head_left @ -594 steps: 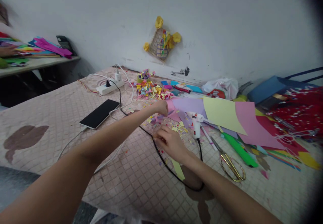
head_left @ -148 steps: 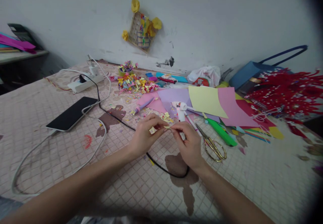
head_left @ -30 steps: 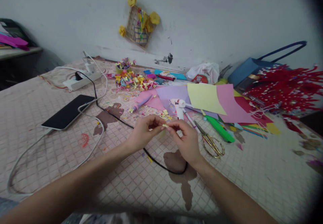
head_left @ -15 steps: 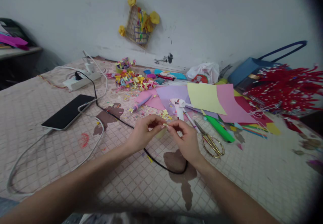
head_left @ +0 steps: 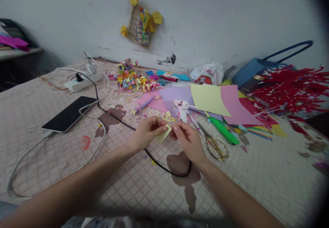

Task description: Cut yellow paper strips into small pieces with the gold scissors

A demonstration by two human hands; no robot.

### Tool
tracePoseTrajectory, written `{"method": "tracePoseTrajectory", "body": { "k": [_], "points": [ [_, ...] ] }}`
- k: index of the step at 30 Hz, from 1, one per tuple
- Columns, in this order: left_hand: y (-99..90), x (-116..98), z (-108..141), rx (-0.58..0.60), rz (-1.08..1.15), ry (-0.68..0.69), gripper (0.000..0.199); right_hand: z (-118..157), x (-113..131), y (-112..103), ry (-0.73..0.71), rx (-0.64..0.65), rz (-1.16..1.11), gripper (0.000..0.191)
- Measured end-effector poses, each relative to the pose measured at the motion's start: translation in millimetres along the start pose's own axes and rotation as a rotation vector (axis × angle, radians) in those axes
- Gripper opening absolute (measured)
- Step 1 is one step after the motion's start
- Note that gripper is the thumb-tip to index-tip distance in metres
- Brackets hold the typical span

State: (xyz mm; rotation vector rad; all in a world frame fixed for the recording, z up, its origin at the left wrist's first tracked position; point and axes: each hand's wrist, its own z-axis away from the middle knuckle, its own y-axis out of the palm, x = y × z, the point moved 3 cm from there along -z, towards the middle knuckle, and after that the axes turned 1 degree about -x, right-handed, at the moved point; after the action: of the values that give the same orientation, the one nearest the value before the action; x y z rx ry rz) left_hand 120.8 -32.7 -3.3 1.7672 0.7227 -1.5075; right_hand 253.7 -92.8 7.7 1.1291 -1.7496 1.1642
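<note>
A small pale yellow strip of paper (head_left: 163, 136) is pinched between the thumb and fingers of my left hand (head_left: 145, 134). The fingertips of my right hand (head_left: 189, 140) are closed at the strip's upper right corner, pinching its edge. Both hands are raised a little over the tabletop. Just beyond them lie a white glue gun (head_left: 182, 109) and many tiny yellow paper scraps (head_left: 168, 115). Gold-handled scissors (head_left: 215, 146) rest to the right of my right hand, beside a green cutter (head_left: 223, 130).
Sheets of coloured paper (head_left: 209, 99) overlap at the back. Left of them is a pile of paper bits (head_left: 136, 82). A black cable (head_left: 164, 169) loops beneath my hands. A tablet (head_left: 69, 114) and a power strip (head_left: 83, 80) lie left; red tinsel-like stems (head_left: 290, 91) stand right.
The pale yellow paper now shows more fully, tilted between my fingertips. My hands have moved slightly apart, and the right fingers have shifted along its edge.
</note>
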Motion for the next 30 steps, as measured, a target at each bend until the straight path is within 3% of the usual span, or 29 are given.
{"method": "tracePoseTrajectory", "body": {
  "k": [30],
  "points": [
    [0.7, -2.4, 1.1, -0.013, -0.074, 0.006, 0.025, -0.2, -2.9, 1.5, 0.007, 0.055, 0.043, 0.019]
  ]
}}
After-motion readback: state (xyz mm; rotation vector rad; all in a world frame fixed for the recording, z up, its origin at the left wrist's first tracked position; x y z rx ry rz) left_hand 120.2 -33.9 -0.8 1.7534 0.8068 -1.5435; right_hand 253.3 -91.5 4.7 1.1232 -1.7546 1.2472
